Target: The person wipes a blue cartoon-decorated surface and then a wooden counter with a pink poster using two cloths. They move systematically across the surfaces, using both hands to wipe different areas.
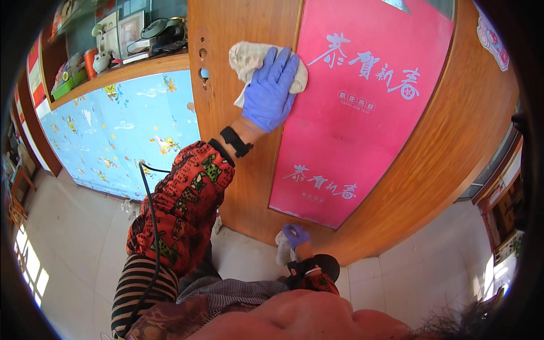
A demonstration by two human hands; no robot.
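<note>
My left hand (270, 91), in a blue disposable glove, lies flat on a cream cloth (246, 57) and presses it against a wooden door (242, 140). The cloth sits at the left edge of the door's pink panel (340, 123), which bears pale decorative writing. Lower down, my right hand (297, 236) wears the same kind of glove. Its fingers are curled around a second whitish cloth (283, 250), near the door's bottom edge. Part of that cloth is hidden by the hand.
Several holes (203, 63) pierce the door's left side, where no lock is fitted. To the left stands a cabinet with blue cartoon covering (123, 140) and cluttered shelves. A black cable (152, 212) runs along my left sleeve. Pale floor tiles (80, 229) lie below.
</note>
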